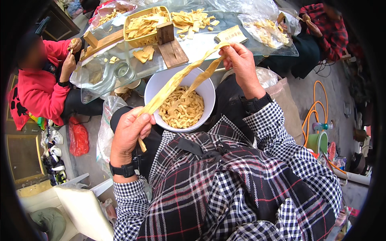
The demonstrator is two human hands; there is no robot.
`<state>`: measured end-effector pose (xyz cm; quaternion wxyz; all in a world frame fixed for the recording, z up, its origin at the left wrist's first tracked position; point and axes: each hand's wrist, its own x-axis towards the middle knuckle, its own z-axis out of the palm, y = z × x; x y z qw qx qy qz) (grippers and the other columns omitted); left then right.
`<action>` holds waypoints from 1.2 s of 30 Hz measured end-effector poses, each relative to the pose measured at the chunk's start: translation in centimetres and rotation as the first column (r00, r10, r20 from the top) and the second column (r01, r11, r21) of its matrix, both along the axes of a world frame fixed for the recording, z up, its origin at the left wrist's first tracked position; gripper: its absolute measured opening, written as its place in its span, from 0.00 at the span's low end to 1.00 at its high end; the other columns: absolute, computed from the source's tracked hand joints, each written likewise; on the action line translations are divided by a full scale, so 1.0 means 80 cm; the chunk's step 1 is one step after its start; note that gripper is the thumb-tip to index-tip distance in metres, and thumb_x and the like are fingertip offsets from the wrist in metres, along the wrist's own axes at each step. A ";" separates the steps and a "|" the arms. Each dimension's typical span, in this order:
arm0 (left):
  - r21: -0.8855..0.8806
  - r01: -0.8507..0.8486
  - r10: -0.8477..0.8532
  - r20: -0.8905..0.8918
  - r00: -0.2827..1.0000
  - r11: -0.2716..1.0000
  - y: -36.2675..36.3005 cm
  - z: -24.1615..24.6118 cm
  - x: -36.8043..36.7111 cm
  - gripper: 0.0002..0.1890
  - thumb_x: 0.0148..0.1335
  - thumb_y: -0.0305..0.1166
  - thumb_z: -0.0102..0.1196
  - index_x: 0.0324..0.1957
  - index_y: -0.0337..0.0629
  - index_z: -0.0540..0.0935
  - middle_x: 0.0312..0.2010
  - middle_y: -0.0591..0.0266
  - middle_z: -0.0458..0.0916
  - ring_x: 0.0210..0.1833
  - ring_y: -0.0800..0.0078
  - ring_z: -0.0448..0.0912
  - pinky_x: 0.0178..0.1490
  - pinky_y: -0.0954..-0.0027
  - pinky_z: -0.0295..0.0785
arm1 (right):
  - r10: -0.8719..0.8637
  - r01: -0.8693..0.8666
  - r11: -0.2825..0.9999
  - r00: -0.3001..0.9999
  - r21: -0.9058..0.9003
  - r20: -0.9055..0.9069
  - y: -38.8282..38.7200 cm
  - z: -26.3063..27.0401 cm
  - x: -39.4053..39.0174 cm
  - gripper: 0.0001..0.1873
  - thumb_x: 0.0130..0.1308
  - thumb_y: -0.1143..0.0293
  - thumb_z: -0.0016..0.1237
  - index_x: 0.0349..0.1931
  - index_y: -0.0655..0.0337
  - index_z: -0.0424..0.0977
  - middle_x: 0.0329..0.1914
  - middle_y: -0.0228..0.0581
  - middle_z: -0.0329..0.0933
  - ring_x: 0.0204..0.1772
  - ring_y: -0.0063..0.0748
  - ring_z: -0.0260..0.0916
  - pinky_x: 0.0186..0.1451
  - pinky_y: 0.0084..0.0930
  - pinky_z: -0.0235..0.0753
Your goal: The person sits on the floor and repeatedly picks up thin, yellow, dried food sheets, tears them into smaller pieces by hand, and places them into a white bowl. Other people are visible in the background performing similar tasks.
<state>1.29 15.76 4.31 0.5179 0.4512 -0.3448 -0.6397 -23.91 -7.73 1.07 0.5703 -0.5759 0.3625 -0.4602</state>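
A long, flat yellow-tan strip (174, 85) of what looks like dried plant material stretches between my hands. My left hand (130, 132) grips its lower end, and a short piece pokes out beneath the fingers. My right hand (238, 64) pinches the upper end, where the strip folds over and its other length hangs down over the white bucket (209, 93). Inside the bucket, below my hands, lies a heap of curled tan strips (181, 113). The exact material cannot be told.
A glass-topped table (140, 70) beyond the bucket holds a yellow basket (141, 41) of strips, loose strips (193, 19), a wooden block stand (172, 52), a glass jar (123, 70) and a plastic bag (265, 31). People sit left and right. An orange hose (314, 105) lies at right.
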 end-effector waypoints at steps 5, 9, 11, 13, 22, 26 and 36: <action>-0.306 -0.019 0.257 0.764 0.592 0.952 -0.012 -0.001 -0.016 0.11 0.67 0.34 0.56 0.34 0.35 0.80 0.21 0.64 0.76 0.23 0.76 0.74 0.27 0.73 0.67 | -0.035 -0.408 0.845 0.601 -0.345 -0.798 0.043 0.005 0.006 0.23 0.57 0.66 0.56 0.55 0.53 0.72 0.50 0.42 0.75 0.48 0.46 0.76 0.51 0.38 0.76; -0.359 0.130 0.316 0.911 0.264 0.924 -0.038 -0.013 -0.060 0.05 0.60 0.31 0.60 0.34 0.41 0.80 0.29 0.53 0.81 0.29 0.54 0.80 0.32 0.62 0.72 | 0.303 -0.615 0.531 0.780 -0.583 -0.547 0.087 0.007 0.033 0.26 0.56 0.68 0.57 0.56 0.58 0.70 0.48 0.43 0.76 0.53 0.50 0.73 0.57 0.38 0.72; -0.395 0.085 0.337 0.863 0.377 0.915 -0.045 -0.017 -0.073 0.08 0.60 0.30 0.60 0.40 0.40 0.78 0.30 0.56 0.81 0.32 0.60 0.80 0.35 0.65 0.73 | 0.455 -0.666 0.599 0.740 -0.444 -0.496 0.097 0.002 0.041 0.19 0.59 0.69 0.54 0.52 0.60 0.72 0.39 0.47 0.78 0.46 0.53 0.76 0.48 0.42 0.74; -0.450 -0.034 0.401 0.758 0.515 0.892 -0.045 -0.018 -0.077 0.10 0.61 0.28 0.61 0.42 0.37 0.77 0.28 0.62 0.80 0.33 0.73 0.79 0.38 0.70 0.73 | 0.420 -0.676 0.648 0.702 -0.351 -0.575 0.098 -0.004 0.044 0.12 0.62 0.70 0.52 0.44 0.62 0.76 0.34 0.49 0.78 0.40 0.53 0.77 0.41 0.42 0.75; -0.054 -0.117 0.126 0.205 0.971 0.992 -0.031 -0.037 -0.070 0.13 0.71 0.36 0.52 0.30 0.40 0.76 0.17 0.74 0.67 0.18 0.87 0.60 0.22 0.83 0.54 | 0.608 -0.612 0.786 0.791 -0.090 -0.071 0.095 -0.024 0.038 0.07 0.68 0.77 0.44 0.42 0.65 0.74 0.27 0.34 0.75 0.33 0.19 0.74 0.35 0.21 0.73; -0.108 -0.161 0.164 0.018 0.986 0.981 -0.033 -0.031 -0.081 0.17 0.74 0.40 0.45 0.31 0.39 0.76 0.24 0.68 0.71 0.23 0.85 0.63 0.28 0.81 0.58 | 0.594 -0.678 0.710 0.721 -0.188 -0.356 0.096 -0.035 0.035 0.07 0.72 0.71 0.43 0.45 0.63 0.71 0.27 0.38 0.73 0.31 0.29 0.72 0.35 0.26 0.71; -0.564 0.319 0.557 0.822 0.124 0.762 -0.035 0.000 -0.075 0.07 0.58 0.32 0.59 0.32 0.38 0.79 0.42 0.56 0.78 0.44 0.58 0.74 0.55 0.61 0.65 | 0.666 -0.674 0.729 0.739 -0.119 -0.103 0.130 -0.022 0.036 0.16 0.76 0.57 0.40 0.41 0.63 0.70 0.27 0.30 0.70 0.30 0.28 0.67 0.32 0.29 0.67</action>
